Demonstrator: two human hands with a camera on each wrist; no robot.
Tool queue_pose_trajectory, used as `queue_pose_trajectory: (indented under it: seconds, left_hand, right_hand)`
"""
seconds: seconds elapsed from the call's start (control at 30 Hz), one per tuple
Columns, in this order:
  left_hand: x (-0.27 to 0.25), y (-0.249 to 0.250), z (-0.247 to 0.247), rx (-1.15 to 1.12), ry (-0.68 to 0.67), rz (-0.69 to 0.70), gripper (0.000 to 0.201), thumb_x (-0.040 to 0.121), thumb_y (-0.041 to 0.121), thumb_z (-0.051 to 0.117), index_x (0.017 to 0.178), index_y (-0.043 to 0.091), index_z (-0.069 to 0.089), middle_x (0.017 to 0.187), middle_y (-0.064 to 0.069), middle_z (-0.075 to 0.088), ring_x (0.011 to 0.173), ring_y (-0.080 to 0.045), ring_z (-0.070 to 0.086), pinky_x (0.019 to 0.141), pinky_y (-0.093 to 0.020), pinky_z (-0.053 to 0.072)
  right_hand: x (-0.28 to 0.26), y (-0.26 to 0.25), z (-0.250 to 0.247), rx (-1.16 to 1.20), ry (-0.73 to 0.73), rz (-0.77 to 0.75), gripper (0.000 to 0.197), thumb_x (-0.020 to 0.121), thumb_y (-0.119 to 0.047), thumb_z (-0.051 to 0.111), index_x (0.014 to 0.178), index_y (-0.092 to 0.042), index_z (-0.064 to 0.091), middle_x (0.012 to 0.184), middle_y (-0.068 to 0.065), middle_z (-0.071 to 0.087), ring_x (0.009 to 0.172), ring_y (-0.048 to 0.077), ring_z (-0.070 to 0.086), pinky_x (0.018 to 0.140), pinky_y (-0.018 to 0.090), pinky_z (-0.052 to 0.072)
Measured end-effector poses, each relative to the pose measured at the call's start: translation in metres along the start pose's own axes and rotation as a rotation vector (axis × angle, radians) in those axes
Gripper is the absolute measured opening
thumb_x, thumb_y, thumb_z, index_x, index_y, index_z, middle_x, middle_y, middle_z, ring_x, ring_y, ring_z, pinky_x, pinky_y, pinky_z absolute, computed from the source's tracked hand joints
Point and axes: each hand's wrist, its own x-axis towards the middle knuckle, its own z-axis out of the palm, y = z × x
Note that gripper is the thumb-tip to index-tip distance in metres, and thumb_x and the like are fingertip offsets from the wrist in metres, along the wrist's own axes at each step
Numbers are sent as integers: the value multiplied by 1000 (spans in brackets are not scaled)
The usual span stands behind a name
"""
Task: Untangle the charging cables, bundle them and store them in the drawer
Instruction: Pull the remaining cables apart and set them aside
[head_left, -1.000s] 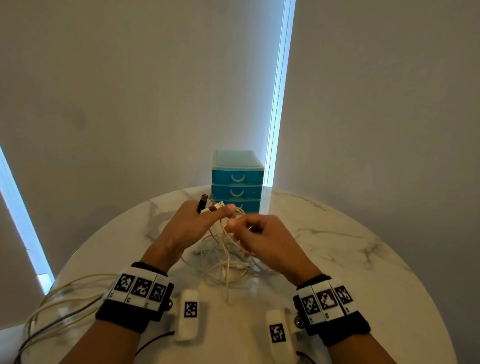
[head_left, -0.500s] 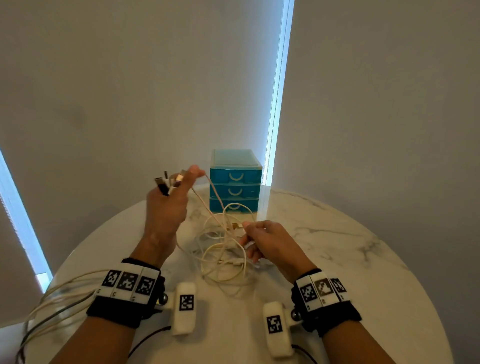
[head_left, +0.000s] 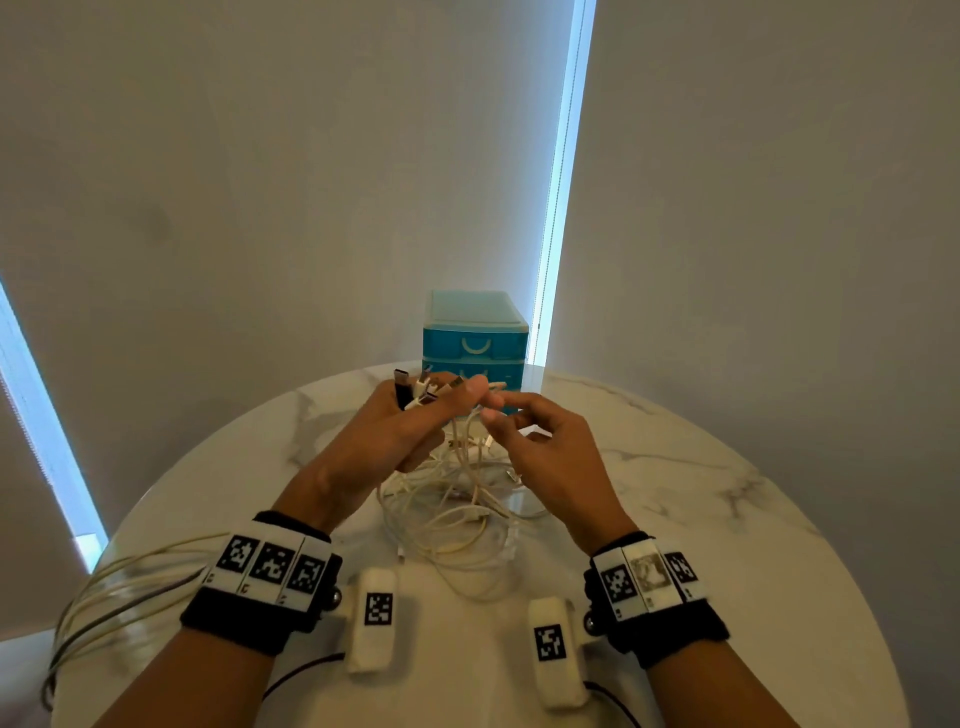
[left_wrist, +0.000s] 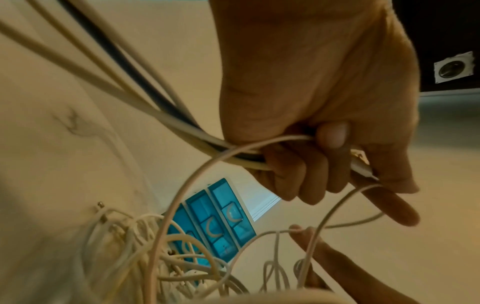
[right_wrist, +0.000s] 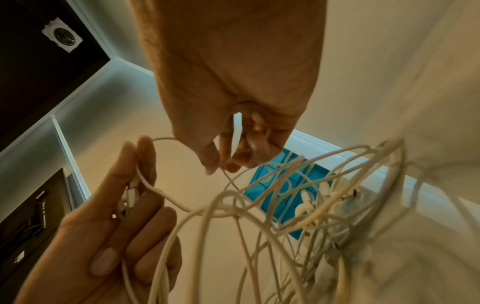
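Note:
A tangle of white charging cables (head_left: 457, 504) lies mid-table on the marble table (head_left: 727, 530). My left hand (head_left: 452, 400) hovers just above it and grips a bunch of cable ends, whose plugs (head_left: 415, 387) stick up past the fingers. In the left wrist view the left hand (left_wrist: 298, 162) curls round white cables and one dark cable. My right hand (head_left: 493, 413) is close beside the left. In the right wrist view the right hand (right_wrist: 223, 166) pinches one thin white cable between thumb and forefinger. The blue drawer unit (head_left: 475, 338) stands behind, its drawers closed.
The gripped cables trail off the table's left edge in a long sweep (head_left: 130, 587). White wrist cameras (head_left: 376, 618) hang below both wrists. Walls and a window strip stand behind the drawer unit. Bare marble lies to the right of the tangle.
My left hand, raised high with the cable ends half a second ago, has come back down. The right hand has risen from the tangle to meet it.

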Motion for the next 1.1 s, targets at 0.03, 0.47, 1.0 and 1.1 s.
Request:
queue_pose_trajectory:
  seconds: [0.03, 0.47, 1.0, 1.1]
  left_hand:
    - [0, 1, 2, 11, -37, -7, 31, 107, 47, 58, 123, 27, 74, 59, 1, 43, 49, -12, 30, 46, -24, 27]
    - [11, -20, 21, 95, 123, -145, 33, 104, 52, 63, 124, 28, 71, 68, 20, 68, 52, 6, 60, 46, -6, 41]
    - [13, -18, 5, -85, 435, 65, 24, 95, 40, 78, 106, 18, 82, 90, 10, 82, 76, 4, 74, 65, -9, 54]
    - [17, -15, -5, -249, 625, 108, 31, 95, 39, 79, 109, 11, 80, 85, 6, 77, 49, 2, 52, 47, -10, 41]
  right_hand:
    - [0, -1, -2, 16, 26, -4, 21, 96, -45, 77, 113, -34, 80, 89, -7, 77, 74, 3, 72, 64, 17, 54]
    - [5, -21, -7, 252, 47, -308, 21, 116, -15, 41, 125, 0, 54, 121, 8, 79, 104, 23, 78, 71, 24, 60]
    - [8, 23, -4, -288, -205, -48, 18, 104, -36, 69, 121, -36, 74, 110, -16, 75, 95, 3, 71, 84, 19, 55]
    - [8, 27, -13, -369, -143, 53, 9, 101, -33, 73, 95, -37, 80, 95, -19, 76, 88, -1, 71, 83, 24, 55]
